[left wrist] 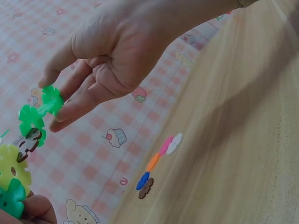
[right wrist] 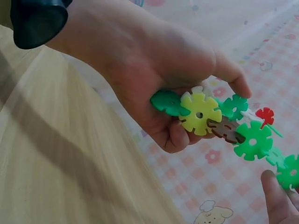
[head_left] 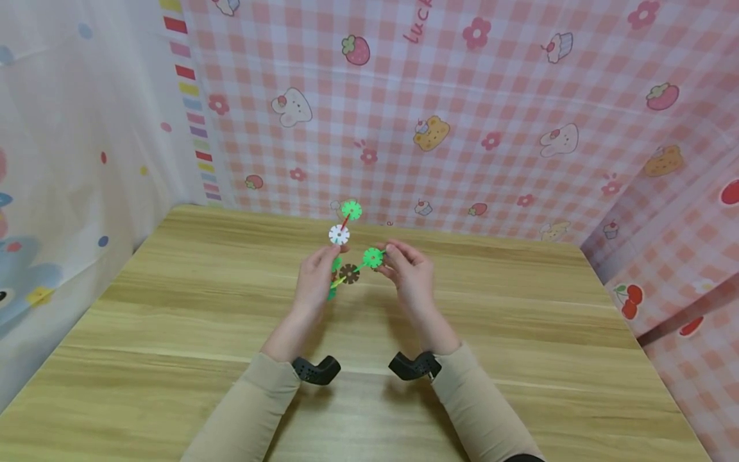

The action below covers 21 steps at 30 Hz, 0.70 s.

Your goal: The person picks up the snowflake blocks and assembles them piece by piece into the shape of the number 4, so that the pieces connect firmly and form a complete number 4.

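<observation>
A chain of notched plastic discs, slotted together, is held up between both hands above the table. My left hand point(head_left: 314, 282) grips its near end, around a dark green disc point(right wrist: 166, 102) and a yellow disc point(right wrist: 190, 119). From there a brown disc point(head_left: 345, 278) leads to a light green disc point(head_left: 368, 255). At the other end my right hand point(head_left: 414, 276) pinches a green disc point(left wrist: 50, 99) between thumb and fingers. Above the left hand stands a branch with a white disc point(head_left: 334, 231), a red disc point(head_left: 345, 222) edge-on and a green disc point(head_left: 348, 206).
In the left wrist view, several loose discs lie in a row on the wooden table point(head_left: 508, 333), among them an orange disc point(left wrist: 153, 161) and a pink disc point(left wrist: 165, 145). A pink checked cloth point(head_left: 392, 90) hangs behind the table's far edge.
</observation>
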Available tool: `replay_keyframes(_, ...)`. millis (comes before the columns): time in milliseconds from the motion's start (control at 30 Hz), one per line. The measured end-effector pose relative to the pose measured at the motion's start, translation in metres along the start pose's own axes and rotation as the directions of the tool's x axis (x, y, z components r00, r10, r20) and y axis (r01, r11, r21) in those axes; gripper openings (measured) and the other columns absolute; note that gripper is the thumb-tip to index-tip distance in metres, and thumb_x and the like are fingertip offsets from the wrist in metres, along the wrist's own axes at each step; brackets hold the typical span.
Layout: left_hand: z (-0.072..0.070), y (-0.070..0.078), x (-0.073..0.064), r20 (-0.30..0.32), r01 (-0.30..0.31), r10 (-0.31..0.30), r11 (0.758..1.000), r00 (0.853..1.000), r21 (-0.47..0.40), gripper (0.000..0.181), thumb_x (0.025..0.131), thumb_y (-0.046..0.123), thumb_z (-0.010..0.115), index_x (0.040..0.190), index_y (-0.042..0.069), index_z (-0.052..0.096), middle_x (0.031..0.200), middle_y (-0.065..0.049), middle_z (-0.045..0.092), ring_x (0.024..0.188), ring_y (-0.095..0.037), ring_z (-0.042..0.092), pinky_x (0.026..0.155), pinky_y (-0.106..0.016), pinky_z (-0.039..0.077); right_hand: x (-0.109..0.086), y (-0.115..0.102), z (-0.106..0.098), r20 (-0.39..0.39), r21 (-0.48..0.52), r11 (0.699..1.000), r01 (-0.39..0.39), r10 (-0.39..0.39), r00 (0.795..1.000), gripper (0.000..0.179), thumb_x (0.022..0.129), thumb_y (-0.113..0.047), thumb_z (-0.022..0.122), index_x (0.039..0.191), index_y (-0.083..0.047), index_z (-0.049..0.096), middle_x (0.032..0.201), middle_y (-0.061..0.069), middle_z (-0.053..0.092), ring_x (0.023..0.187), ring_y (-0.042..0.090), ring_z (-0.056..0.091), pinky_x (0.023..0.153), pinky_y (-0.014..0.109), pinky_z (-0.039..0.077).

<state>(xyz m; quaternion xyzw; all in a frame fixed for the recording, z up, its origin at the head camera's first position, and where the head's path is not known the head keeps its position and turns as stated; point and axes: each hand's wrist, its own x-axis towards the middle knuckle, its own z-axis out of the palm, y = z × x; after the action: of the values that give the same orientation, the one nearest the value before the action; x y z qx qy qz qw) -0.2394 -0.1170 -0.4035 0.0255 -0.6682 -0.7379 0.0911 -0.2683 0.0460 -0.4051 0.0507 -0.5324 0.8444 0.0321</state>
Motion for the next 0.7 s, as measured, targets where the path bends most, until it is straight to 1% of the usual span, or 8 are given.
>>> replay_keyframes(167,-0.001,-0.002,0.0,-0.028,-0.002,0.002,1.0,1.0,0.017,0.038,0.1,0.031,0.05,0.116,0.0,0.065,0.126,-0.009,0.061,0.125,-0.023,0.046,0.109,-0.046,0.027,-0.001,0.003,0.002,-0.007,-0.02,1.0,0.008,-0.008,1.0,0.021,0.094,0.002,0.058,0.113,0.011,0.061,0.104,0.02,0.068,0.089,0.02,0.069,0.083,0.035,0.054)
replay_keyframes(333,-0.001,-0.002,0.0,-0.028,0.007,-0.006,0.999,1.0,0.033,0.039,0.099,0.032,0.05,0.118,0.001,0.064,0.127,-0.007,0.061,0.126,-0.023,0.045,0.11,-0.047,0.026,-0.002,0.005,0.004,-0.018,-0.038,0.999,0.011,-0.011,1.0,0.025,0.094,0.003,0.058,0.117,0.012,0.059,0.116,0.032,0.061,0.093,0.021,0.069,0.086,0.036,0.053)
replay_keyframes(433,-0.001,-0.001,-0.001,-0.028,0.012,-0.011,0.999,1.0,0.045,0.039,0.099,0.034,0.05,0.117,0.003,0.065,0.128,-0.006,0.06,0.128,-0.024,0.044,0.11,-0.05,0.024,-0.002,0.007,0.004,-0.034,-0.039,0.999,0.005,-0.007,0.999,0.026,0.093,0.003,0.058,0.118,0.011,0.06,0.116,0.03,0.061,0.095,0.022,0.068,0.087,0.035,0.053)
replay_keyframes(500,-0.001,-0.002,0.0,-0.029,0.015,-0.014,0.998,0.999,0.056,0.039,0.099,0.035,0.051,0.117,0.004,0.066,0.13,-0.006,0.059,0.128,-0.024,0.043,0.11,-0.051,0.024,-0.002,0.008,0.004,-0.045,-0.039,0.999,-0.003,0.001,0.999,0.026,0.093,0.002,0.059,0.118,0.009,0.061,0.113,0.023,0.065,0.096,0.022,0.068,0.087,0.034,0.052)
replay_keyframes(600,-0.001,-0.003,0.0,-0.032,0.019,-0.017,0.997,0.999,0.07,0.038,0.098,0.036,0.051,0.115,0.007,0.067,0.131,-0.005,0.058,0.129,-0.024,0.043,0.11,-0.052,0.024,-0.003,0.01,0.006,-0.053,0.003,1.0,-0.01,0.01,0.999,0.026,0.093,0.002,0.059,0.118,0.008,0.061,0.108,0.016,0.068,0.097,0.022,0.068,0.088,0.034,0.052)
replay_keyframes(700,-0.001,-0.003,-0.001,-0.037,0.031,-0.028,0.996,0.999,0.081,0.038,0.098,0.038,0.05,0.114,0.008,0.067,0.131,-0.004,0.058,0.129,-0.024,0.043,0.11,-0.052,0.023,-0.004,0.013,0.007,-0.065,0.067,0.998,-0.017,0.022,0.998,0.025,0.094,0.003,0.058,0.118,0.008,0.061,0.105,0.015,0.069,0.096,0.022,0.068,0.088,0.035,0.052)
